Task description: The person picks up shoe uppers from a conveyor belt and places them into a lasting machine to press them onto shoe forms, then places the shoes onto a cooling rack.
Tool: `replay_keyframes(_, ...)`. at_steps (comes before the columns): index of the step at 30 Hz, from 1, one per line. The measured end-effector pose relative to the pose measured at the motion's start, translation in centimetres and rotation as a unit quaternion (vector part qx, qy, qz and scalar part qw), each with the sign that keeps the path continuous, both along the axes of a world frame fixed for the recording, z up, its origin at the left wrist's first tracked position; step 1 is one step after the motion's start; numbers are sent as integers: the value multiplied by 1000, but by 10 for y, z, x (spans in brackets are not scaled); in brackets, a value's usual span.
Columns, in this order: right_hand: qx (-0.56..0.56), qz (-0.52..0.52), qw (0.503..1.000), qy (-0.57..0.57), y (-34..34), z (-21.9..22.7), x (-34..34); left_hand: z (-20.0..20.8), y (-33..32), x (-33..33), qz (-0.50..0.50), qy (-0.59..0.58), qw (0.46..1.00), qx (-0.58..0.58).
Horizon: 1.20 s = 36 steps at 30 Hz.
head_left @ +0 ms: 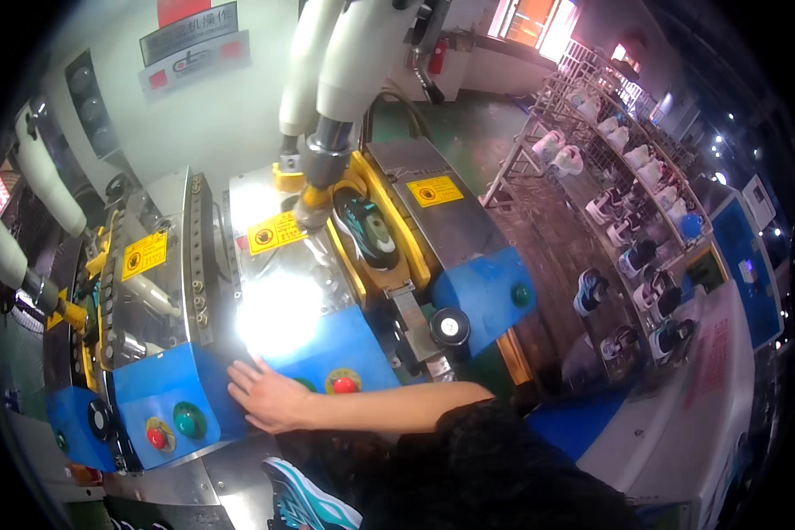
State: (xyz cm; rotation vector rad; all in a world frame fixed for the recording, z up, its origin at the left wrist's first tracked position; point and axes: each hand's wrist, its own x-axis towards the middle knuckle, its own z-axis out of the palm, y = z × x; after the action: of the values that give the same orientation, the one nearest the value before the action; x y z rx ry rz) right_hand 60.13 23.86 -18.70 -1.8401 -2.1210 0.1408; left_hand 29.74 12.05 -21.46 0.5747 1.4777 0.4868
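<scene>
My right arm, in a black sleeve, reaches leftward across the front of a shoe machine. My right hand (269,397) is open with its fingers spread, at the left edge of the machine's blue front panel (367,340). A red button (345,385) shows just above my forearm; a green one is partly covered beside my hand. At the bottom edge a teal and white sneaker (314,502) lies tilted; my left hand is almost wholly cut off there. Another sneaker (365,230), dark with teal, sits in the machine's yellow-sided cradle (412,234) under a metal press head (318,181).
A second blue panel (150,389) with red and green buttons stands to the left, beneath another press arm (49,181). Yellow warning labels mark the steel covers. On the right, several shoes fill a wire rack (583,84) and a brown surface (552,238).
</scene>
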Motion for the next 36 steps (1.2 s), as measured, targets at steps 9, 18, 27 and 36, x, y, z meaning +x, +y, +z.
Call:
replay_keyframes(9, 10, 207, 879, 430, -84, -50, -255, 22, -40, -171, 252, -147, 951, 106)
replay_keyframes(18, -206, 117, 868, 436, -203, 0, -431, -77, -72, -347, 224, 228, 912, 256)
replay_keyframes(27, -189, 184, 898, 352, -67, 19, -655, -117, -28, -631, 88, 360, 902, 223)
replay_keyframes(36, -41, 518, 852, -60, 224, -110, -1016, -284, -66, -968, 150, 650, 685, 293)
